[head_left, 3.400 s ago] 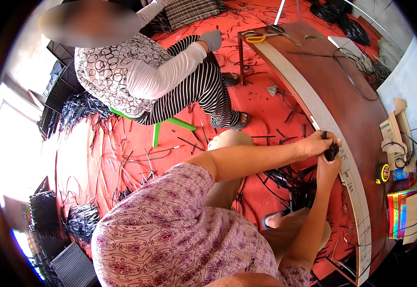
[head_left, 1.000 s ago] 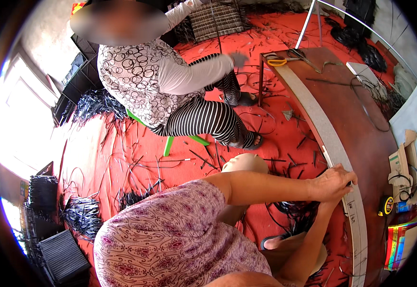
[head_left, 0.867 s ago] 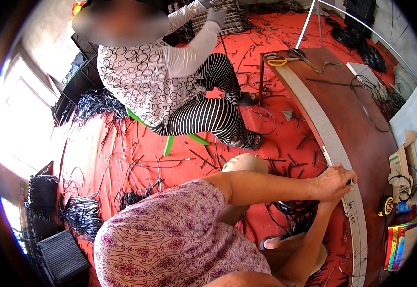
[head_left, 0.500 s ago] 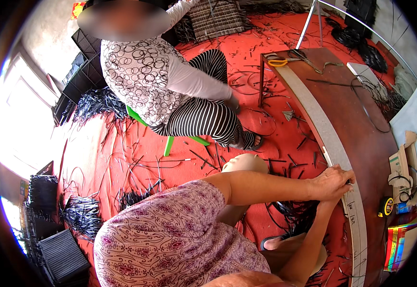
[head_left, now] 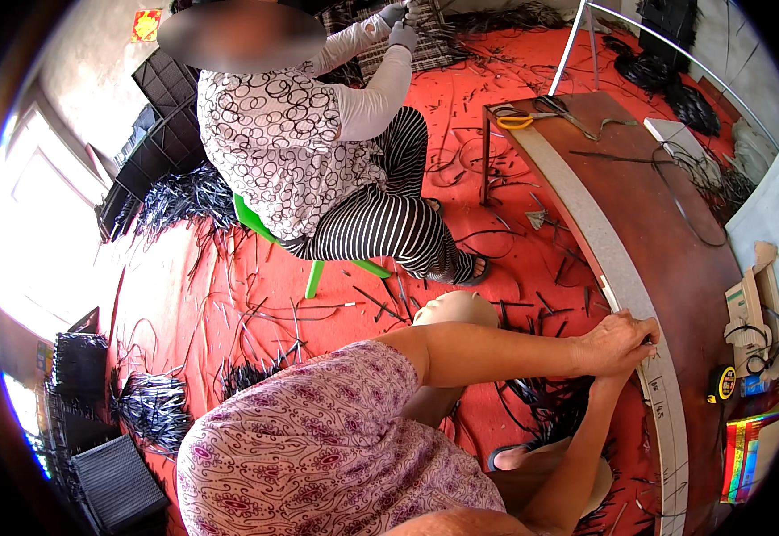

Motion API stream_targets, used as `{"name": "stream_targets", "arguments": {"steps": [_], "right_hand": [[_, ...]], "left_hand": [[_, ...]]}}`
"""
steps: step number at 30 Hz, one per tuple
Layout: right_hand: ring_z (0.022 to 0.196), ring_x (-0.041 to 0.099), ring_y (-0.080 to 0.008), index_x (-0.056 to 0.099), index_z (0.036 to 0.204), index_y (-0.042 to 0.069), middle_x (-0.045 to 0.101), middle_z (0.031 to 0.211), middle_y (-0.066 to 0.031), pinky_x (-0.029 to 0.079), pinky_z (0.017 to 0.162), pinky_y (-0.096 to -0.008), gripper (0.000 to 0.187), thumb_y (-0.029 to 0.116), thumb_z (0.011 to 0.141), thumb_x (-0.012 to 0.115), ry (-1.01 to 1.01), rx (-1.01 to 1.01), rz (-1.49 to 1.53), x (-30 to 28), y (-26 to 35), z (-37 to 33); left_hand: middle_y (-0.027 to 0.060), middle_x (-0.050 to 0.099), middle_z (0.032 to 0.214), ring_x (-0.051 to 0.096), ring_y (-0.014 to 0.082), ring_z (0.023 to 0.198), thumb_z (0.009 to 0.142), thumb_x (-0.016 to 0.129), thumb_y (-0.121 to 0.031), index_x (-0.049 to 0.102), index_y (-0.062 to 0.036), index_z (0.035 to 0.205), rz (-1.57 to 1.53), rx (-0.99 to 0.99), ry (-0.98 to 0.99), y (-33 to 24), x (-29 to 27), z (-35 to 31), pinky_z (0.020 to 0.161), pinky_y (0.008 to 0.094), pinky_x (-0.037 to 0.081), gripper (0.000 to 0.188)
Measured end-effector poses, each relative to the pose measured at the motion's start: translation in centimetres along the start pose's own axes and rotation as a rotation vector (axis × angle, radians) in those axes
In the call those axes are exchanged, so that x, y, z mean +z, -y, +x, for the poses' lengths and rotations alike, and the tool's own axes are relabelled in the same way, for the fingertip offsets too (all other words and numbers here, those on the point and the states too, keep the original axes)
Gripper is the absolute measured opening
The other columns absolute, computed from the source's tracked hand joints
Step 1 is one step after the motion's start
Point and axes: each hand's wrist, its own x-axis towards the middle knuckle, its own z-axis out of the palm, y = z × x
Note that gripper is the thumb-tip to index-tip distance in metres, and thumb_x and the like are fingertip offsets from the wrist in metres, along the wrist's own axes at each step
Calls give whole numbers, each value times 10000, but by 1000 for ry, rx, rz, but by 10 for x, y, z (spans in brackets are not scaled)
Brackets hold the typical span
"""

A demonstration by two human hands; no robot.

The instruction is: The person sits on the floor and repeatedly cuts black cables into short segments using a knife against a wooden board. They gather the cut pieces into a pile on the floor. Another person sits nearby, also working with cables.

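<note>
At the edge of the brown table, on the pale marked strip along its near side, my two hands meet. My left hand is closed, its fingers bent together near the strip. A small dark bit shows at its fingertips, too small to name. Just below and partly behind it is my right hand; its fingers are mostly hidden by the left one. Loose black strips lie on the floor below my wrists.
Yellow-handled scissors lie at the table's far end; a tape measure and torn cardboard are to the right. A co-worker with gloved hands sits on a green stool. Black strip bundles litter the red floor.
The co-worker's lowered arm has risen, and both gloved hands are now together up at the far side. My hands have stayed in the same place at the table edge.
</note>
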Motion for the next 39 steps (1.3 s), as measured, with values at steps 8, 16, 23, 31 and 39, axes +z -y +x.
{"name": "stream_targets", "arguments": {"steps": [8, 16, 23, 31, 39], "right_hand": [[573, 401, -65, 545, 896, -8, 463, 707, 24, 324, 485, -239, 214, 193, 888, 616, -1, -1, -2, 1, 0, 3], [570, 402, -64, 545, 891, -5, 461, 703, 26, 323, 483, -238, 211, 192, 886, 618, -7, -6, -7, 1, 0, 5], [568, 402, -63, 545, 886, -3, 460, 700, 27, 323, 480, -237, 208, 191, 885, 620, -5, -4, -6, 0, 0, 2], [565, 402, -62, 545, 881, 0, 458, 697, 28, 322, 478, -236, 206, 190, 883, 622, -1, -6, -5, 2, 0, 1], [562, 402, -61, 544, 876, 3, 457, 694, 29, 321, 475, -235, 203, 189, 881, 625, 1, -2, -8, 2, 0, 0]], "left_hand": [[154, 587, 770, 577, 366, 810, 833, 585, -178, 512, -63, 986, -3, 1, -1, 0, 2, 1, 807, 431, 440, 205], [149, 585, 747, 580, 364, 780, 832, 584, -181, 512, -68, 983, -34, -25, -1, -1, 3, 2, 800, 425, 443, 202], [151, 586, 732, 579, 371, 776, 830, 589, -192, 516, -73, 977, -33, -26, -19, 1, 5, 1, 765, 444, 455, 203], [157, 597, 754, 583, 369, 782, 834, 590, -204, 530, -70, 965, -36, -64, -5, 0, 4, 0, 759, 447, 463, 197], [150, 589, 744, 581, 363, 785, 833, 595, -211, 537, -71, 955, -49, -85, 4, -1, 4, 0, 753, 453, 460, 195]]}}
